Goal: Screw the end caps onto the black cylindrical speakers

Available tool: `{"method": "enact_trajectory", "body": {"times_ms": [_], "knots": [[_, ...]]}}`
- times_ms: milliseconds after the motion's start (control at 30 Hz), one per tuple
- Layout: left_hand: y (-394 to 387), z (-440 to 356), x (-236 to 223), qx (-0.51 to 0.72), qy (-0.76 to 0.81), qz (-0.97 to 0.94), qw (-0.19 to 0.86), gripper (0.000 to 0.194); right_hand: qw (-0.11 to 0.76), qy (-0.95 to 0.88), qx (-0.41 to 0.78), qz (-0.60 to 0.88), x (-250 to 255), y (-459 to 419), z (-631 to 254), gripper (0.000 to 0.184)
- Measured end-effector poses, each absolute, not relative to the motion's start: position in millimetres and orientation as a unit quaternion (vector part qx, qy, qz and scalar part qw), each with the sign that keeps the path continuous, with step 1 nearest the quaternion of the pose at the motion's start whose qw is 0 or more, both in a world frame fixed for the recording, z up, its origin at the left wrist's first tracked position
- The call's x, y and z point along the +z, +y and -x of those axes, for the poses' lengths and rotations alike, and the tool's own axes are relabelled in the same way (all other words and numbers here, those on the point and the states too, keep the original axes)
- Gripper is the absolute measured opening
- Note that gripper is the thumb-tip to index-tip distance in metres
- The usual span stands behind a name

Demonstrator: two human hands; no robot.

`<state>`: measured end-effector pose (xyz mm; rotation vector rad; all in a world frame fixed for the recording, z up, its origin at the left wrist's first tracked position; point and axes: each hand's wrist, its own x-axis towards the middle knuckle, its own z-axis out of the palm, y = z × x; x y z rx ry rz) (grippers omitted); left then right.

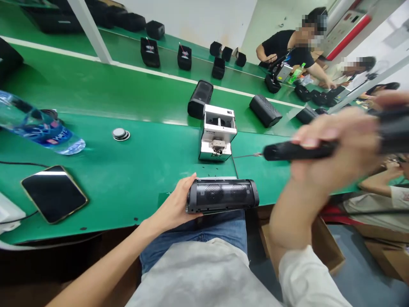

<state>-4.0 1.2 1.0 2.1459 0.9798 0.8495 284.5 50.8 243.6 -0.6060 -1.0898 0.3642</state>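
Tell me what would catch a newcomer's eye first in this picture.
Most striking is the right hand, blurred and large at the right, gripping a black handheld tool. Next comes the black cylindrical unit at the bench's near edge, its left end held by the left hand. Just beyond it, a white boxy device stands out against the green bench.

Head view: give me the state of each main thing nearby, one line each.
Black speaker: held by the left hand, perforated panel facing the camera.
Black handheld tool: gripped in the right hand, blurred; on or off unclear.
Screw feeder: upright on the green table; power state unclear.
Smartphone: face up, screen dark.
Water bottle: partly out of frame; cap not visible.
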Motion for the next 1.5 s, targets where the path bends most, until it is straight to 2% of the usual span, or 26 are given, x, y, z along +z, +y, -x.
{"method": "enact_trajectory", "body": {"times_ms": [67,200,433,600,667,833,1100,1433,1500], "knots": [[2,3,1,0.324,0.377,-0.804,0.326,0.138,0.781,-0.561,0.146,0.233,237,90,-244,0.021],[2,2,1,0.332,0.379,-0.795,0.337,0.131,0.736,-0.599,0.160,0.271,223,132,-215,0.031],[2,2,5,0.316,0.389,-0.773,0.388,0.145,0.728,-0.592,0.159,0.307,209,162,-213,0.029],[3,2,5,0.314,0.401,-0.764,0.396,0.142,0.731,-0.582,0.150,0.324,204,173,-214,0.023],[3,2,5,0.313,0.401,-0.767,0.391,0.139,0.722,-0.584,0.161,0.334,202,171,-214,0.022],[3,1,4,0.324,0.391,-0.770,0.386,0.134,0.712,-0.582,0.187,0.345,208,147,-211,0.036],[4,1,4,0.333,0.379,-0.768,0.394,0.128,0.697,-0.601,0.224,0.320,247,75,-175,0.014],[4,1,2,0.339,0.380,-0.761,0.401,0.129,0.680,-0.596,0.326,0.276,235,64,-150,0.012],[3,0,0,0.346,0.380,-0.758,0.401,0.124,0.667,-0.589,0.352,0.292,224,65,-145,0.014]]}}
